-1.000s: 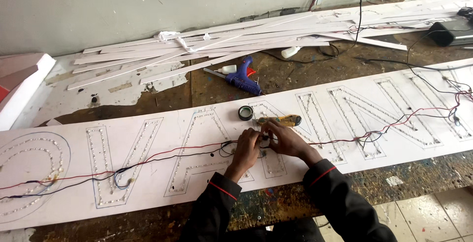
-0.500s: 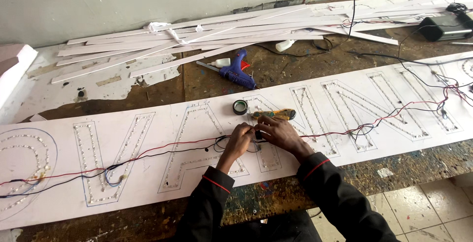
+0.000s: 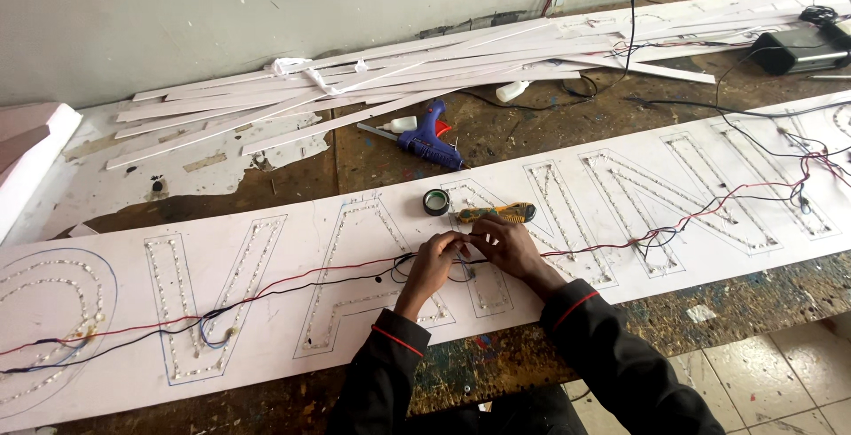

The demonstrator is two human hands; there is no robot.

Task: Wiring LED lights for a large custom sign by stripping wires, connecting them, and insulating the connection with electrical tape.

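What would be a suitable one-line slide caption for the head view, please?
Both hands, left and right, pinch wires together over a white sign board.

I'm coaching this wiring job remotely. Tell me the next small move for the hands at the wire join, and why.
Probably reach the right hand to the roll of black tape and wrap the join. Both hands, left hand included, pinch the red and black wires together over the white sign board; no tape is visible on the join, and the roll lies just beyond the fingers, beside the yellow-handled tool.

Thin red and black wires (image 3: 355, 268) trailing loosely across a long white sign board (image 3: 620, 222) with dotted letter outlines, lying flat
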